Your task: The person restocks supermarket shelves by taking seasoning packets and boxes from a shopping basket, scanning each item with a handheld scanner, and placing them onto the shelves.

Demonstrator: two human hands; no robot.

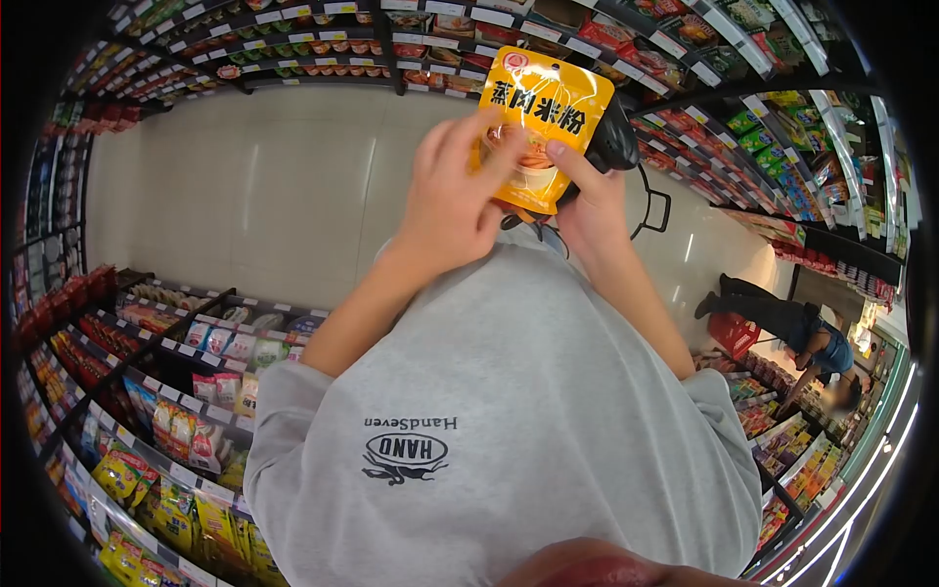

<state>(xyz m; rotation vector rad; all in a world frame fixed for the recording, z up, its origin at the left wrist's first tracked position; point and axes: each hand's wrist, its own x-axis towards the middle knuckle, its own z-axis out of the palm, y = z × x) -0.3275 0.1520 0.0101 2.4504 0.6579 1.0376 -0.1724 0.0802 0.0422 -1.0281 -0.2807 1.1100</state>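
Note:
A yellow packet of steamed-meat rice flour (562,93), with black Chinese characters and a food picture on its front, is upright and faces me. My right hand (595,210) grips its lower right side, the thumb pressed on the front and the other fingers hidden behind. Across the packet's lower left front lie the fingers of my left hand (445,196), spread apart and slightly blurred; whether they press on it I cannot tell. Behind the packet's right edge shows a dark rounded object (616,137), partly hidden, its kind unclear.
Shelves of packaged food (176,440) run along the left, and more shelves (675,44) stand ahead and to the right. A pale tiled floor (245,186) lies between them. At the right, another person (817,338) stands near a red basket (734,333). A black looped handle (657,210) shows beside my right wrist.

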